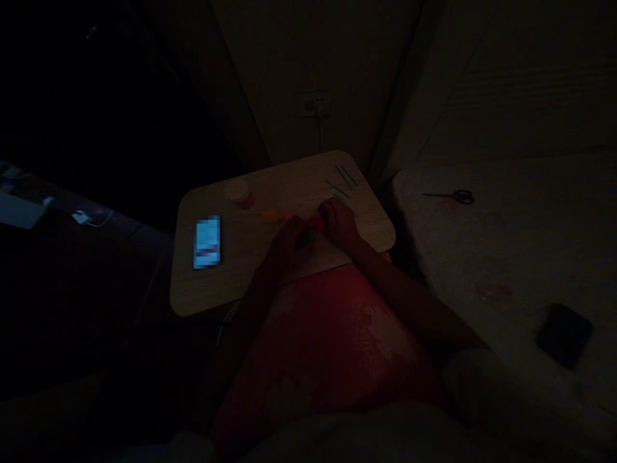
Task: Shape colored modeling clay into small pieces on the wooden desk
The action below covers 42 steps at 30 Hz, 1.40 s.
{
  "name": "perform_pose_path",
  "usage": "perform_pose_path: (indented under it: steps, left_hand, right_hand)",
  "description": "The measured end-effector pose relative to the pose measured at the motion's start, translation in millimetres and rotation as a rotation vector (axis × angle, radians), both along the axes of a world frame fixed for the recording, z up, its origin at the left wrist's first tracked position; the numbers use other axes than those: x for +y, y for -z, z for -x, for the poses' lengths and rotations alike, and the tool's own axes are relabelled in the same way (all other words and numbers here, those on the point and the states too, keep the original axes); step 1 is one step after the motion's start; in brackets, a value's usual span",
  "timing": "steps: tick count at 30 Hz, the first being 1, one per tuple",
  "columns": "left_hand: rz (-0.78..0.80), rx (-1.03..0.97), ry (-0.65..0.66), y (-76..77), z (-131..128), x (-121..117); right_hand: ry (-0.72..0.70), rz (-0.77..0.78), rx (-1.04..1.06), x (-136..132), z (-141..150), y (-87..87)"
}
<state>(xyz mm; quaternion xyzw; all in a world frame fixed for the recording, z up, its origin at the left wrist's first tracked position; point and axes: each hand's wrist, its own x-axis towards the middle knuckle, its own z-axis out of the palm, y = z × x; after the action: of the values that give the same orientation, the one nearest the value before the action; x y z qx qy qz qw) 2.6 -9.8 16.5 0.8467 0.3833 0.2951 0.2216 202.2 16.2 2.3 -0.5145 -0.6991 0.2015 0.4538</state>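
Note:
In dim light, both hands work close together over the small wooden table point(231, 270). My left hand point(288, 244) is curled, its fingertips near a small red piece point(317, 223); whatever it grips is hidden. Fingers bent and closed, my right hand point(340, 224) holds the red piece at its left side. A dark green piece point(307, 238) shows just under the left fingers. Beyond that hand are an orange piece point(270, 215) and a pink piece point(288, 217). The pieces' material is too dark to make out. Several thin blue-green sticks point(346, 177) lie past the right hand.
A tub with a pale lid point(237, 191) stands at the table's back left. The lit phone point(207, 242) lies on the left side. To the right, scissors point(456, 196) and a dark square object point(563, 335) rest on a pale surface. A wall socket point(315, 103) holds a plugged cable.

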Motion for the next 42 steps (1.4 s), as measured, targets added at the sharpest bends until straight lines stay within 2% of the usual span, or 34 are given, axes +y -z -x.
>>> perform_pose_path:
  steps: [5, 11, 14, 26, 31, 36, 39, 42]
  left_hand:
    - [-0.003, -0.159, -0.195, 5.8, -2, 4]
    - [-0.076, -0.107, -0.079, 4.4, -2, 4]
    - [-0.072, -0.118, -0.097, 3.0, -2, 3]
    - [-0.051, -0.287, -0.177, -0.2, 1, 4]
    - [-0.091, -0.367, -0.243, 8.0, 5, 9]
    - [-0.053, -0.455, -0.272, 15.4, 7, 13]
    - [-0.06, -0.463, -0.28, 13.0, 6, 13]
    - [-0.041, -0.492, -0.276, 8.9, 5, 12]
  right_hand:
    - [-0.112, 0.022, 0.118, -1, 0, 2.5]
    - [-0.297, 0.019, 0.211, 1, 0, 2.5]
    - [-0.331, 0.043, 0.212, 0, -1, 0.9]
    - [-0.256, 0.076, 0.375, 5, 1, 8.7]
    - [-0.262, 0.074, 0.4, 7, -2, 10.4]
    - [-0.267, 0.126, 0.467, 11, -1, 15.4]
    - [-0.28, 0.16, 0.521, 10, -1, 14.9]
    - [-0.262, 0.142, 0.456, 9, -3, 10.8]
